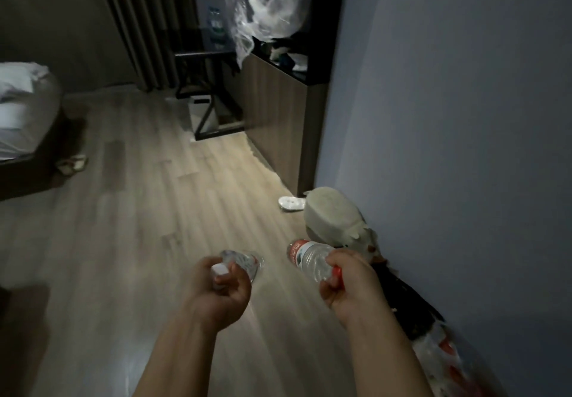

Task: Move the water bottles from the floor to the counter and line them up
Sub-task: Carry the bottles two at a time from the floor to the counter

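My left hand [221,291] is shut around the neck of a clear water bottle [244,263] with a white cap, held above the wooden floor. My right hand [349,285] grips a second clear bottle with a red label [309,257] by its red-capped end, its base pointing away from me. More plastic bottles with red caps [445,353] lie blurred on the floor by the wall at the lower right. The dark counter top [297,71] lies ahead on a wood-fronted cabinet. A further bottle with a green label [216,29] stands far back beyond it.
A grey plush toy [331,214] and a white slipper [291,203] lie on the floor by the blue-grey wall. Crumpled clear plastic [266,3] hangs over the counter. A black metal frame table [204,93] stands past the cabinet. A bed [24,111] is at left.
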The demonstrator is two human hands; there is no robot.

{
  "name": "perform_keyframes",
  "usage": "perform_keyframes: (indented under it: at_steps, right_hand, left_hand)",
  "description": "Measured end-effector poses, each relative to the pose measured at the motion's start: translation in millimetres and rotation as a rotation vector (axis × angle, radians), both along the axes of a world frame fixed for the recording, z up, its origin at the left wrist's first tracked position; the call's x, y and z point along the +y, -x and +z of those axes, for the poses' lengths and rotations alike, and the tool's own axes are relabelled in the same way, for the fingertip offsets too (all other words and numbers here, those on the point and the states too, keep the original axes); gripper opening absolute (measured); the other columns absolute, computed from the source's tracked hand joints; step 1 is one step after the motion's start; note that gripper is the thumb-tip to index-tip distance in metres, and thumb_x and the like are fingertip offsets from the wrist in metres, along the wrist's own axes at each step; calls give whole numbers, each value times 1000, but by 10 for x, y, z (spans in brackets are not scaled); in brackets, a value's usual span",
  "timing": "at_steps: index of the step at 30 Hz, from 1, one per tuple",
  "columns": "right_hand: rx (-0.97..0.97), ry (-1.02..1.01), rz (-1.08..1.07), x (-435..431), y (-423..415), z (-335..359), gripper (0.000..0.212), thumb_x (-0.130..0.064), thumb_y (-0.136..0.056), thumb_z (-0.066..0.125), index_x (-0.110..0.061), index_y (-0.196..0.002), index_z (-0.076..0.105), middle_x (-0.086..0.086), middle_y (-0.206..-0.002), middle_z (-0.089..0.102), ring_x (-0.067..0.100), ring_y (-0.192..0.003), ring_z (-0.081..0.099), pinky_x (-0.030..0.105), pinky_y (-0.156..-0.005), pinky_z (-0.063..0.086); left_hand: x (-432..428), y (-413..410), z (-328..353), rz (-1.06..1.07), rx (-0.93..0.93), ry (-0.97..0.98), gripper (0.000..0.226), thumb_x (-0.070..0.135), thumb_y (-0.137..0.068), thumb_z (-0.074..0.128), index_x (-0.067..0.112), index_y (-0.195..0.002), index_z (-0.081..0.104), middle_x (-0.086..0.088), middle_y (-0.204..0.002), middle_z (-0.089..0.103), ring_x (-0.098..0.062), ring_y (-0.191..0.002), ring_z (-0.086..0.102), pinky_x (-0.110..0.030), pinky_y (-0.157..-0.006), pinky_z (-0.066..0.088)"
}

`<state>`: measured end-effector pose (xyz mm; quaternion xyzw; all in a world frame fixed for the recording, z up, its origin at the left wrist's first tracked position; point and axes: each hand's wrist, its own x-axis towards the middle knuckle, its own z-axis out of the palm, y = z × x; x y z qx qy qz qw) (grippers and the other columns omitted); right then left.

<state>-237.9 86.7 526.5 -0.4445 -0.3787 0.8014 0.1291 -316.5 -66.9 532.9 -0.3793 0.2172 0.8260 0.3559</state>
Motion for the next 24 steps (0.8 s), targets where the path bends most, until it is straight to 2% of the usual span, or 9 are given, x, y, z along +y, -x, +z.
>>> perform_keyframes:
  at_steps: [2,6,10,15,20,24]
  right_hand:
    - [13,11,35,-174,394,55,25,3,-87,44,-16,-72,49,6,-63,40,2,-17,34,11,-32,37]
    - [30,32,118,-505,1094,95,23,3,-87,45,-14,-73,52,8,-63,42,2,-19,33,11,-31,35]
    - [17,30,202,-746,1691,99,24,3,-86,45,-14,-71,51,7,-62,40,3,-19,34,10,-32,35]
    - [0,17,305,-935,2451,75,23,3,-86,44,-13,-72,52,8,-63,42,3,-20,33,10,-31,35]
    - [12,-7,408,-969,3355,32,25,4,-86,44,-13,-71,52,6,-58,39,2,-19,33,10,-31,35]
    - [2,-25,530,-871,4253,-41,24,5,-85,43,-12,-71,52,5,-56,38,3,-22,30,11,-30,34]
  left_hand:
    - [-152,352,23,37,3,9,44,7,-77,49,-14,-39,50,-7,-26,34,-7,-17,28,-13,-37,46]
    - [-483,970,38,75,21,0,23,13,-85,48,-4,-70,47,-9,-32,41,-8,-17,29,-14,-32,44]
    - [-770,1496,-1,97,21,-6,19,16,-86,49,1,-75,47,-8,-32,43,-8,-17,30,-15,-30,44]
    - [-1005,2091,-58,189,-23,-18,22,17,-85,52,-2,-75,47,-9,-31,42,-9,-17,30,-16,-32,46]
    - [-1099,2864,-151,239,-30,-11,22,16,-85,50,-5,-78,49,-12,-38,43,-10,-17,31,-17,-27,42]
    - [-1022,3646,-181,306,-27,-14,19,16,-85,51,-2,-80,49,-10,-63,48,-11,-18,35,-16,-24,38]
